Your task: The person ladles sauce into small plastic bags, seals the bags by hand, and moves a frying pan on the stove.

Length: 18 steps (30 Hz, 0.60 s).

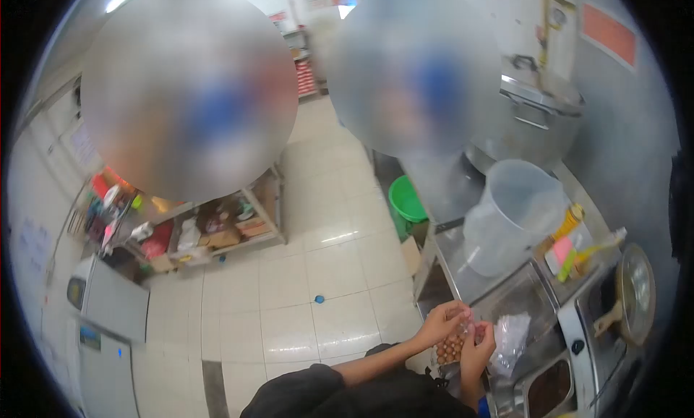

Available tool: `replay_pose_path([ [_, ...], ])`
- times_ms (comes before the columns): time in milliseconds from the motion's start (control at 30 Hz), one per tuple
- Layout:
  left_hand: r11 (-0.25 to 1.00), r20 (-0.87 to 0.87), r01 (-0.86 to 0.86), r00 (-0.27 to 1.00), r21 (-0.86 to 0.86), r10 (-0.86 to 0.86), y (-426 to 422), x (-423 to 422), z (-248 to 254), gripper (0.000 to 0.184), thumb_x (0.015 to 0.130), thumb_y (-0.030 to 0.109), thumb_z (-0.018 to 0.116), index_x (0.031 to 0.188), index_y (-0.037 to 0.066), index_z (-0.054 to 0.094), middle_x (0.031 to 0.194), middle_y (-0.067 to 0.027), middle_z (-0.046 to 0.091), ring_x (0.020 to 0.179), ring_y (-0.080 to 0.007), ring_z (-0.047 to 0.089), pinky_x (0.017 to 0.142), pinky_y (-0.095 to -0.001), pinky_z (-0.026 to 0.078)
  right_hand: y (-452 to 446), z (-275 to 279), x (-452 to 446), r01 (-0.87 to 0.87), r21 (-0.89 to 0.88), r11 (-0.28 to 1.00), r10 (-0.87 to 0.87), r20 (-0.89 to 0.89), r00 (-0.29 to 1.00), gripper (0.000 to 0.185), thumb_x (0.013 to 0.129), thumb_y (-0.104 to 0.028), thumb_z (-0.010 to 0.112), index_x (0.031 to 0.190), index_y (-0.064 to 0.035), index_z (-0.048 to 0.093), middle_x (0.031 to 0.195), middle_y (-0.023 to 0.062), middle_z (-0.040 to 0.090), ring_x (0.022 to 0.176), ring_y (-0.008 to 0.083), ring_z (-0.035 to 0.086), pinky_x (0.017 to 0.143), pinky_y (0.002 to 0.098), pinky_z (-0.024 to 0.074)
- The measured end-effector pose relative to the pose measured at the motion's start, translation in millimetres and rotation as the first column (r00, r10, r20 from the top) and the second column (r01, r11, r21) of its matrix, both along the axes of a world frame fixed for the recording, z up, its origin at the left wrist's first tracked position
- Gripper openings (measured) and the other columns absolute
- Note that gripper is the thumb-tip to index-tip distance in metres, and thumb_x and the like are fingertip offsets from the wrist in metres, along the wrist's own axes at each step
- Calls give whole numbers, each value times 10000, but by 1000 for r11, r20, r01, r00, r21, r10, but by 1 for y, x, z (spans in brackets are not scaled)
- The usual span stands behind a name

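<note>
Both hands meet over the steel counter at the lower right. My left hand [446,322] has its fingers pinched together near a small, pale, clear piece that looks like plastic. Close beside it, my right hand [478,340] pinches at the same spot with bent fingers. What lies between the fingertips is too small to name. Below the hands sit several round brown things [449,351], like eggs or small balls, partly hidden by my right hand. A crumpled clear plastic bag [510,338] lies just right of my right hand.
A large translucent bucket [506,215] stands ahead on the counter, with bottles [571,219] beside it. A pan [636,295] is at the far right. A green bin [407,199] stands by the counter. Farther back are a big steel pot [538,118] and shelving [267,233]. Two large areas are blurred.
</note>
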<state>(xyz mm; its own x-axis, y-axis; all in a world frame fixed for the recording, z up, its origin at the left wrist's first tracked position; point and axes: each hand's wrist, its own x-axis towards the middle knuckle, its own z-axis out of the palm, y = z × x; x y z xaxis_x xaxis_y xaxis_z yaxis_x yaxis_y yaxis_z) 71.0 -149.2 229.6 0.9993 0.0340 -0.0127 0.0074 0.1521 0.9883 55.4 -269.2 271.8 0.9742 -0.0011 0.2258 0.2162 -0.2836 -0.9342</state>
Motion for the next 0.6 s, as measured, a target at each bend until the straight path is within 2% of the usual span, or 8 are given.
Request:
replay_pose_path([
  [100,998,13,-36,999,-42,36,25,-17,4,156,884,163,564,973,35,563,913,-1,605,850,-60,555,710,-210,442,1,-7,4,-133,89,987,142,-104,984,110,852,-143,589,864,-55,524,533,10,480,381,74,449,298,214,305],
  [200,993,-54,54,997,-104,-59,55,-38,12,219,863,106,584,1066,38,537,921,-15,605,878,-72,554,748,-215,444,3,-14,7,-238,248,939,326,-427,843,96,855,-146,586,849,-52,570,544,9,487,386,70,444,302,209,313],
  [300,986,-21,162,986,-49,-163,83,-64,34,298,855,103,596,1133,46,502,931,-21,601,880,-77,552,769,-220,447,1,-40,15,-447,233,863,504,-411,759,114,850,-147,591,866,-37,618,590,38,552,387,69,436,327,198,339],
  [367,981,-38,196,980,7,-195,96,-75,33,381,845,85,606,1192,58,451,1007,-54,608,907,-90,562,800,-235,454,-1,-52,20,-628,341,700,708,-450,544,139,840,-135,601,865,-5,643,680,72,624,465,78,504,428,192,413],
  [400,964,-39,263,964,-45,-264,101,-79,32,407,840,75,608,1208,61,433,1054,-82,599,933,-99,564,818,-246,456,2,-49,18,-635,342,692,715,-448,537,139,840,-135,601,865,-5,643,680,72,624,465,78,504,428,192,413],
  [467,924,-47,361,928,-124,-368,112,-86,31,475,834,57,609,1249,67,378,1116,-148,590,962,-121,581,837,-260,466,7,-38,11,-717,460,524,844,-393,365,150,836,-122,601,864,20,643,774,85,659,594,84,567,532,188,437],
  [567,928,-95,341,929,-151,-357,119,-90,32,457,828,62,619,1231,61,403,1037,-136,623,882,-125,604,803,-256,476,5,-39,7,-703,447,553,818,-452,356,107,834,-70,583,849,23,634,792,86,649,710,110,610,618,200,475],
  [600,927,-92,344,929,-146,-359,119,-89,34,457,828,62,619,1231,61,403,1037,-136,623,882,-125,604,803,-256,476,8,-33,0,-652,471,594,798,-444,407,106,837,-63,576,832,30,628,770,85,640,670,104,604,559,193,469],
])
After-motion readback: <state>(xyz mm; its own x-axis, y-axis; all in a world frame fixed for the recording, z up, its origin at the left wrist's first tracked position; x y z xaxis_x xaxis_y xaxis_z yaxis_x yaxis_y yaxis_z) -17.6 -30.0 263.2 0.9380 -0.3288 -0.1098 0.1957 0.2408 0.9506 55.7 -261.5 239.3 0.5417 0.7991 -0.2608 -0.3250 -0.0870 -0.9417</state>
